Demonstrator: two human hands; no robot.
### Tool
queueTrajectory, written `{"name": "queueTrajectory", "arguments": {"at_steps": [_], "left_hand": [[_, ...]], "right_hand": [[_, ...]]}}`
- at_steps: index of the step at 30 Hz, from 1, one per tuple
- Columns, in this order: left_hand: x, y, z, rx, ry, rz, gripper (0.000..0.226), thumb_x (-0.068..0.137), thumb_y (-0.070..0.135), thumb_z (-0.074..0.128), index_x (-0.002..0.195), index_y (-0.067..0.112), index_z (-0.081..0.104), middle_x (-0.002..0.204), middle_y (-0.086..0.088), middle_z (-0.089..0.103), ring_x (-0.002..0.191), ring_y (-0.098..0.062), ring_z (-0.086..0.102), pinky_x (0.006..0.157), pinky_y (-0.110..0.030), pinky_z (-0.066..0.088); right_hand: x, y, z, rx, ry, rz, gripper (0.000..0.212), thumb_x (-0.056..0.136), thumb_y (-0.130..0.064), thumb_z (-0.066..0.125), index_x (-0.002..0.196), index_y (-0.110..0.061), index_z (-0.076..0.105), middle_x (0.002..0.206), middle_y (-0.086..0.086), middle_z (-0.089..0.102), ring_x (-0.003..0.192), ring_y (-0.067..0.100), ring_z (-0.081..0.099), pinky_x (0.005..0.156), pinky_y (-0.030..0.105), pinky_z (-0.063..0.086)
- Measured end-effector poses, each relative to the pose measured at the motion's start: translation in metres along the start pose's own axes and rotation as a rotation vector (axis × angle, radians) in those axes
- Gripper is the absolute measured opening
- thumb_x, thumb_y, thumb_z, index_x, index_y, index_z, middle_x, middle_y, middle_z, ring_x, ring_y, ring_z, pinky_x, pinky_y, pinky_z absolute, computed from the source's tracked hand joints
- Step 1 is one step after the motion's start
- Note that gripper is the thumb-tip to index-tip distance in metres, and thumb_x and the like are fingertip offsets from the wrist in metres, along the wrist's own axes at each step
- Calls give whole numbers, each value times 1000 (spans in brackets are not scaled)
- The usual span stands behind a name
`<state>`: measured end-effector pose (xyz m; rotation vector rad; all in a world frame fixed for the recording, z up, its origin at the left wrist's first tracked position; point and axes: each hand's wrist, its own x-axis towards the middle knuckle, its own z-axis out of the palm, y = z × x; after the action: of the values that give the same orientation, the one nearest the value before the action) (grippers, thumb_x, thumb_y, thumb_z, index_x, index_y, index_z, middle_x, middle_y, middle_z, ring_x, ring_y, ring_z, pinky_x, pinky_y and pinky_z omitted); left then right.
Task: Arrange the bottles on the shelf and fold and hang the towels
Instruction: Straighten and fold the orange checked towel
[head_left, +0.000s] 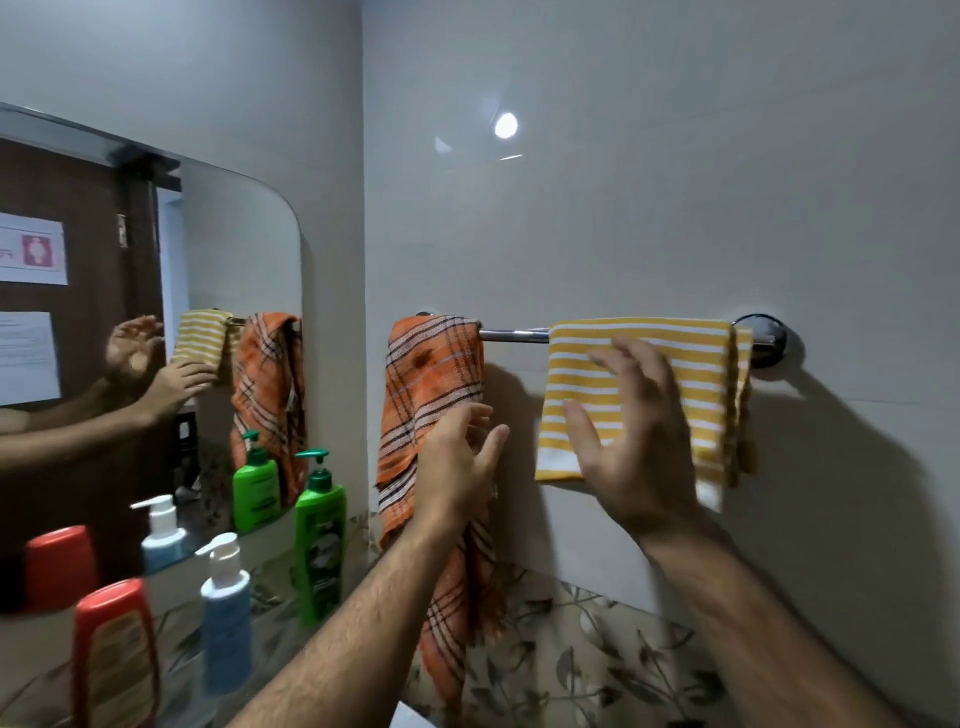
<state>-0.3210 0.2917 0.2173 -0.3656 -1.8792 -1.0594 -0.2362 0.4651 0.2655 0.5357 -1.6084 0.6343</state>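
Bathroom corner, seen from head height. Chrome towel rail (514, 335) fixed across the tiled wall (597, 208), running from 9 o'clock to 3 o'clock through the middle of the view.

Draped over the rail's 3 o'clock half: yellow and white striped towel (696, 358), folded into a neat rectangle, likely so that both halves balance and stay put. Right hand (636, 447) raised in front of it, fingers spread and relaxed, palm facing the cloth; cannot tell whether touching or just off it. Probably smoothing or checking the fold.

Over the rail's 9 o'clock end: orange plaid towel (431, 395), bunched and hanging long, lower end trailing well below the striped one, not yet folded tidily. Left hand (460, 467) just in front of its right edge, fingers loosely spread, pinching nothing visible.

At 7 o'clock, on a narrow shelf (270, 631) under the mirror (228, 260), 3 bottles standing upright in a row: green pump bottle (319, 540) nearest the orange towel, white and blue pump bottle (224, 618) in the middle, red-capped bottle (117, 660) nearest the viewer. Pump spouts turned toward the mirror. Labels too blurred to read; no brand legible.

Reflected in the mirror: both hands, both towels, the bottles, a brown door with 2 paper notices, one bearing a pink figure symbol; text unreadable.

Judged from this: bottles arranged, striped towel hung, orange towel needing a refold.
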Motion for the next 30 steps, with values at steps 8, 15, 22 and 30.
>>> {"name": "queueTrajectory", "arguments": {"at_steps": [8,15,22,30], "left_hand": [[20,-29,-28,388,-64,-93,76,72,50,80,134,23,46,129,-1,52,117,-18,52,99,-38,49],[41,-27,6,657,22,-211,107,66,76,64,148,20,22,141,-8,38,121,-27,45,99,-47,45],[56,-26,11,431,161,-226,34,86,16,58,119,24,58,99,1,68,96,-22,65,87,-33,48],[33,-23,-25,277,109,-224,35,72,16,43,95,17,69,86,-7,74,72,-18,61,62,-23,45]], "right_hand": [[43,-16,87,329,-564,484,32,94,-18,58,124,-9,58,123,9,63,99,17,63,91,32,51],[72,2,144,469,-568,725,18,95,-23,48,105,-10,56,112,13,66,108,32,62,98,51,48],[69,24,175,540,-558,741,38,93,-33,52,117,-5,61,117,14,67,111,32,62,99,47,48],[56,23,199,742,-590,818,82,78,-69,62,124,-1,60,115,11,67,108,27,63,99,35,48]]}}
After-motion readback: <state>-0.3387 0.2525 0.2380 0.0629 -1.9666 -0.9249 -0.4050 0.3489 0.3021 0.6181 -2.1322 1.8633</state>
